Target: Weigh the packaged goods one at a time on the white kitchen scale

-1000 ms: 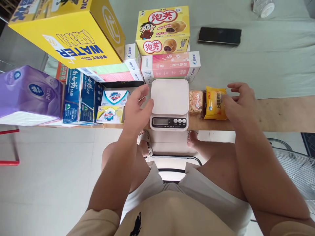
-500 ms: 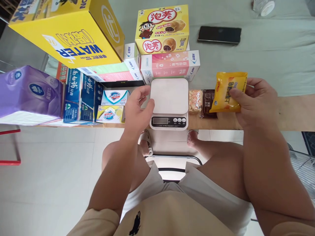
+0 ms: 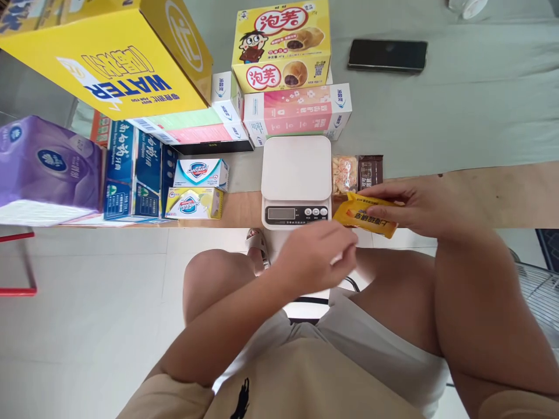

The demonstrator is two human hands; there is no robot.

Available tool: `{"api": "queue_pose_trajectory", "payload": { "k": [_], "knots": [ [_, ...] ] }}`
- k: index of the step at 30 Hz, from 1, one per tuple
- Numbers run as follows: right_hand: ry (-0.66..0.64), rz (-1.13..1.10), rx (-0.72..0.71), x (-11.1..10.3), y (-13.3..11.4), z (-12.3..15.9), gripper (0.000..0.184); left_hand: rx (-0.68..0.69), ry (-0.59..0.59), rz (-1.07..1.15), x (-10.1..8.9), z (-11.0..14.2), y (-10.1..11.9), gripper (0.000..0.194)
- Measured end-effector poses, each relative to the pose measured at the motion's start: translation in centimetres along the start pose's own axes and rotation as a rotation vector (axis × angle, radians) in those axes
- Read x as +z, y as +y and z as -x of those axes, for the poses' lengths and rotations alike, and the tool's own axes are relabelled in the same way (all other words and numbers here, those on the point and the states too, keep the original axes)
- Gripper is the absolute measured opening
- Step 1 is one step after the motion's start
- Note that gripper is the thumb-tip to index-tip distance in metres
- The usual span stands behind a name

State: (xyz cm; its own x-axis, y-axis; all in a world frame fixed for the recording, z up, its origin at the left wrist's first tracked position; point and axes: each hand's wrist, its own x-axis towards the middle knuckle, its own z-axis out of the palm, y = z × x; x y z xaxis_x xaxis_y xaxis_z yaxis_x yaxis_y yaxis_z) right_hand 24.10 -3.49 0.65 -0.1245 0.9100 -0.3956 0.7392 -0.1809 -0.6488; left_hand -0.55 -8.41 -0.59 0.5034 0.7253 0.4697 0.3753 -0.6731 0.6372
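Note:
A yellow wrapped bar of soap (image 3: 365, 216) is in my right hand (image 3: 421, 208), gripped between thumb and fingers. It hangs tilted over the table's front edge, just right of the white kitchen scale (image 3: 297, 169). My left hand (image 3: 321, 253) is in front of the scale, near the soap's left end. Its fingers are loosely curled with a gap to the thumb, and nothing shows in them. Behind the soap lie a clear-wrapped snack (image 3: 345, 173) and a dark brown packet (image 3: 370, 170), the latter partly hidden by my right hand. The scale's display looks blank.
Two Safeguard soap boxes (image 3: 201, 174) lie left of the scale. Farther left are blue toothpaste boxes (image 3: 121, 169), a purple tissue pack (image 3: 50, 166) and a large yellow carton (image 3: 113, 70). A pink box (image 3: 297, 110) and a yellow snack box (image 3: 282, 46) stand behind, a phone (image 3: 388, 55) rightward.
My right hand has brought the soap left and toward me, tipping it flatter. My left hand has moved from the scale's left side across to its front right, near the soap.

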Motion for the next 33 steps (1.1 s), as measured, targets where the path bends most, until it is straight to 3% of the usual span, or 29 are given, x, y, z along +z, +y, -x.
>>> {"api": "queue_pose_trajectory", "payload": {
  "k": [4, 8, 12, 16, 22, 24, 29, 33],
  "knots": [
    [0.140, 0.158, -0.037, 0.6, 0.0, -0.5, 0.035, -0.192, -0.317, 0.093, 2.7, 0.9, 1.4, 0.018],
    [0.200, 0.192, -0.155, 0.9, -0.3, -0.5, 0.034, -0.343, -0.449, 0.151, 3.5, 0.3, 1.2, 0.018],
    [0.159, 0.145, -0.254, 1.1, -0.7, -0.4, 0.033, -0.393, -0.486, 0.174, 3.6, -0.3, 1.1, 0.018],
    [0.195, 0.130, -0.220, 1.4, -1.0, -0.3, 0.030, -0.451, -0.508, 0.202, 3.8, -0.2, 1.1, 0.019],
    [0.548, 0.024, 0.020, 1.2, -0.6, -0.9, 0.031, -0.571, -0.496, 0.302, 4.0, -0.5, 0.7, 0.024],
    [0.536, 0.051, 0.099, 1.1, -0.4, -1.6, 0.033, -0.625, -0.469, 0.356, 4.0, -0.7, 0.6, 0.027],
    [0.459, 0.111, 0.146, 1.1, -0.4, -3.6, 0.041, -0.729, -0.425, 0.473, 4.1, -1.0, 0.5, 0.038],
    [0.456, 0.062, 0.151, 0.7, -0.9, -4.4, 0.036, -0.710, -0.391, 0.498, 4.3, -0.7, 0.5, 0.036]
  ]
}}
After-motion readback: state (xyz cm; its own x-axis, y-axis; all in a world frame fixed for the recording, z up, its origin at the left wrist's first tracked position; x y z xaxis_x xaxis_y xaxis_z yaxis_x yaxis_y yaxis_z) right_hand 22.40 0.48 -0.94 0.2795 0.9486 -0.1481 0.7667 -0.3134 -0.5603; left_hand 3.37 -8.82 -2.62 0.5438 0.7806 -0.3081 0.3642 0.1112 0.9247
